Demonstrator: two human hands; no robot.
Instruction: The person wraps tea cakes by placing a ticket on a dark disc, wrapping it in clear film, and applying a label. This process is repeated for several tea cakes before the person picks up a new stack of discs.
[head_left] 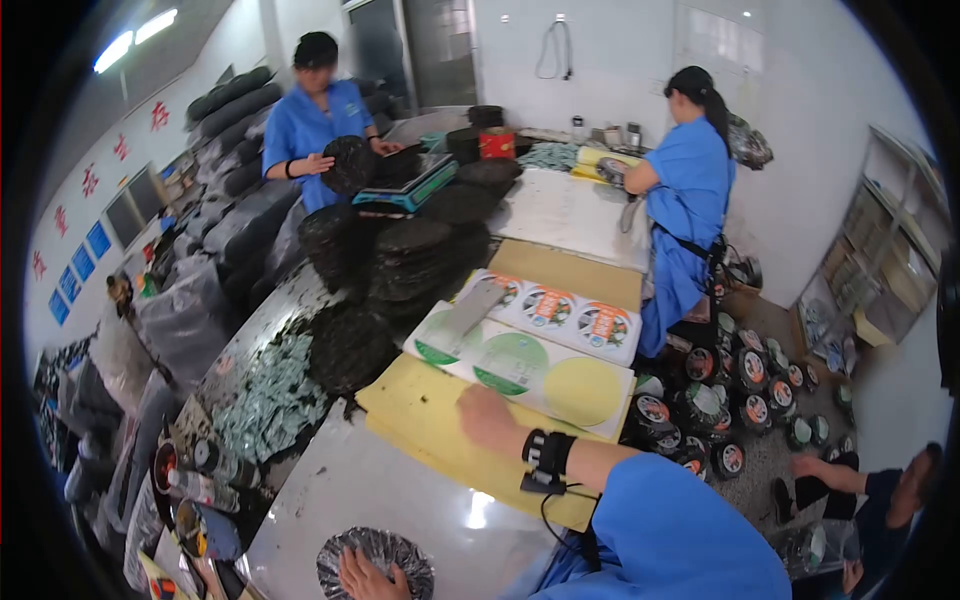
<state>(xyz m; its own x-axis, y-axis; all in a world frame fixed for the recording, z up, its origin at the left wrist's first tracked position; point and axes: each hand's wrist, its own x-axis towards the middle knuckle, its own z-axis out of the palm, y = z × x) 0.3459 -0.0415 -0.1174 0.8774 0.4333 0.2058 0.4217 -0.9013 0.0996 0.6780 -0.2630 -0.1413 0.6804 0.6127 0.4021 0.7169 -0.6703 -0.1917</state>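
My left hand (pixel 372 576) lies on a round dark cake wrapped in clear plastic (pixel 420 565), its fingers spread over the top. The cake rests on the pale tabletop at the lower edge. My right hand (pixel 487 416), with a black band at the wrist, is over a yellow sheet (pixel 415 395) beside a sheet of round green and yellow labels (pixel 520 362). Its fingers look curled, and what they may hold is hidden. Behind lies a sheet of orange round labels (pixel 560 312), with a flat grey strip (pixel 474 308) on its left part.
Stacked dark cakes (pixel 410 265) and greenish scraps (pixel 272 400) lie on the left. A person at a scale (pixel 405 190) holds a dark cake; another person (pixel 690 190) works at right. Labelled packs (pixel 750 370) cover the floor; a third person (pixel 880 500) is lower right.
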